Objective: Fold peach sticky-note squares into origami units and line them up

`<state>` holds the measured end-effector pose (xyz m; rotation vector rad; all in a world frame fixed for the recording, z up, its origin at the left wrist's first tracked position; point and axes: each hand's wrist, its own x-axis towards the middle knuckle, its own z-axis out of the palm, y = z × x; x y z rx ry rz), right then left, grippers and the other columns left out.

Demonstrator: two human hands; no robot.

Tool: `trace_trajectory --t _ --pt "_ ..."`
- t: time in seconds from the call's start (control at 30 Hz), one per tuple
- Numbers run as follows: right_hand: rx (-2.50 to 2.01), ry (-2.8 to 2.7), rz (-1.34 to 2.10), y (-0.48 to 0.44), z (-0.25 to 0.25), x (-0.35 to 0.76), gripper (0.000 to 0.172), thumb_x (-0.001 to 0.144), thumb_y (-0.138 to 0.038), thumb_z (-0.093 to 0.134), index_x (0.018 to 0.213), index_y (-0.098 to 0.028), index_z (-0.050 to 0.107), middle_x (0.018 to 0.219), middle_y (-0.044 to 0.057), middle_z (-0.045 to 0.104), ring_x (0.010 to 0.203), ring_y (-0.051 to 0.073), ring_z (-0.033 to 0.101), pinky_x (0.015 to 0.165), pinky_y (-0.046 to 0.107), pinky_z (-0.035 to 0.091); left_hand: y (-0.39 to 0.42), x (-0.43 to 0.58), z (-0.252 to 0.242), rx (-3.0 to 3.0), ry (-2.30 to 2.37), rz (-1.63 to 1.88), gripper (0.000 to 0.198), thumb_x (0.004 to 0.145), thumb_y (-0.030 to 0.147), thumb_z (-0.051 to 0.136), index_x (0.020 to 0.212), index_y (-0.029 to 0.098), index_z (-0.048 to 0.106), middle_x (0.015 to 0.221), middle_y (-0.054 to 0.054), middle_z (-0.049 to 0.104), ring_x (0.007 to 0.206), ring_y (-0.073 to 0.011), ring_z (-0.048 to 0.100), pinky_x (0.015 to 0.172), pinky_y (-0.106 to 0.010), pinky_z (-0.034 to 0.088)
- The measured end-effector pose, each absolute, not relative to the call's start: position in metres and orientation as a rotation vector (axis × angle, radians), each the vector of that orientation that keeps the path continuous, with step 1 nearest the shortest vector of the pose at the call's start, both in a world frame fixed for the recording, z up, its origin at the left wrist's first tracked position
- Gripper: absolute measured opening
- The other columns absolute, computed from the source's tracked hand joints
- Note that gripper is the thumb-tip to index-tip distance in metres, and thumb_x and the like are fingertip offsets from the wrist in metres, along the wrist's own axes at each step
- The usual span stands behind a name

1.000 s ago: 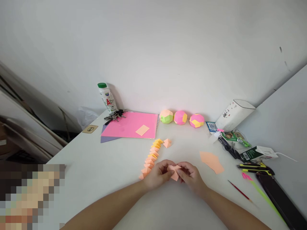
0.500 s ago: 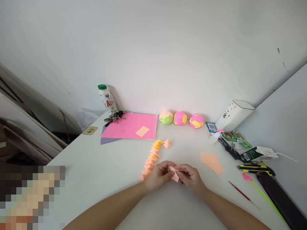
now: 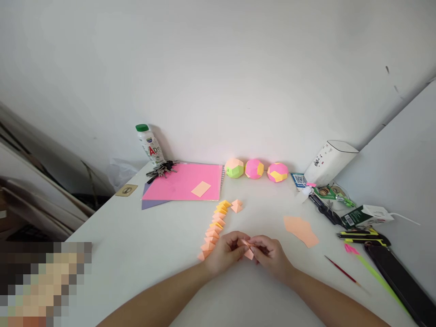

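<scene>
Between the fingers of both hands is a small folded piece of peach paper, partly covered by the thumbs. My left hand pinches its left side, and my right hand pinches the right side. Just beyond my left hand runs a row of folded orange and peach paper pieces. One more folded peach piece sits beside the row's far end. Flat sheets of peach paper lie on the table to the right of my right hand.
Three faceted paper balls line the wall. At left are a pink folder, keys and a bottle. On the right lie a thin brush, a cutter, a black case and a white tube.
The folded paper has tilted slightly, and the thumbs cover a little more of it. Both hands stay in nearly the same place, and the view has shifted a little.
</scene>
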<state>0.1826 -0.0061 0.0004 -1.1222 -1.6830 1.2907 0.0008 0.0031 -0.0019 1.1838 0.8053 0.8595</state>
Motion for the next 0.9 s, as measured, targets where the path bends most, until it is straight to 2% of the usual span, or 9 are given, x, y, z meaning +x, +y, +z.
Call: trace_trajectory --t 0.13,0.2,0.33,0.5,0.77,0.9 --pt "-1.099 -1.707 1.281 -0.0089 0.003 0.1813 0.023 0.088 -0.036 0.052 0.094 -0.017 0.063 0.065 0.001 0.063 0.053 0.012 0.057 0.049 0.024 0.048 0.0021 0.0014 0.0017 1.186 0.825 0.847 0.029 0.079 0.044 0.062 0.087 0.016 0.057 0.064 0.002 0.057 0.058 -0.0108 0.052 0.057 -0.025 0.043" --pt "-1.088 -1.722 1.254 -0.0101 0.0045 0.1795 0.023 0.086 -0.036 0.054 0.095 -0.017 0.063 0.068 0.003 0.065 0.055 0.013 0.057 0.05 0.024 0.048 0.0016 0.002 0.0021 1.216 0.846 0.867 0.028 0.08 0.044 0.061 0.085 0.017 0.056 0.069 0.0 0.058 0.057 -0.0105 0.053 0.055 -0.024 0.043" --pt "-1.134 -1.766 1.141 -0.0104 0.0018 0.1777 0.022 0.086 -0.038 0.055 0.089 -0.018 0.064 0.071 0.005 0.068 0.053 0.013 0.056 0.049 0.024 0.046 0.0015 0.0023 -0.0005 1.335 0.876 0.953 0.029 0.078 0.045 0.062 0.081 0.016 0.056 0.102 -0.008 0.055 0.059 -0.0086 0.054 0.051 -0.024 0.044" --pt "-1.101 -1.771 1.132 -0.01 -0.005 0.1788 0.019 0.088 -0.036 0.053 0.09 -0.02 0.062 0.067 0.003 0.068 0.049 0.013 0.057 0.048 0.024 0.048 0.0026 0.0013 -0.0034 1.399 0.912 0.877 0.027 0.083 0.042 0.057 0.081 0.015 0.062 0.074 -0.002 0.055 0.057 -0.0105 0.054 0.053 -0.024 0.045" --pt "-1.13 -1.667 1.219 -0.0098 -0.0033 0.1785 0.019 0.087 -0.038 0.056 0.09 -0.02 0.056 0.073 0.003 0.072 0.05 0.013 0.06 0.047 0.025 0.053 0.0025 -0.0002 -0.0032 1.334 0.859 0.953 0.025 0.08 0.04 0.063 0.078 0.016 0.072 0.077 -0.005 0.058 0.06 -0.0122 0.056 0.053 -0.025 0.047" --pt "-1.141 -1.655 1.262 -0.009 -0.0017 0.1797 0.021 0.087 -0.04 0.056 0.088 -0.019 0.056 0.072 0.003 0.071 0.05 0.013 0.06 0.048 0.026 0.053 0.0029 -0.002 -0.0021 1.324 0.836 0.939 0.024 0.079 0.04 0.064 0.082 0.018 0.075 0.074 -0.005 0.059 0.061 -0.0119 0.054 0.054 -0.025 0.047"
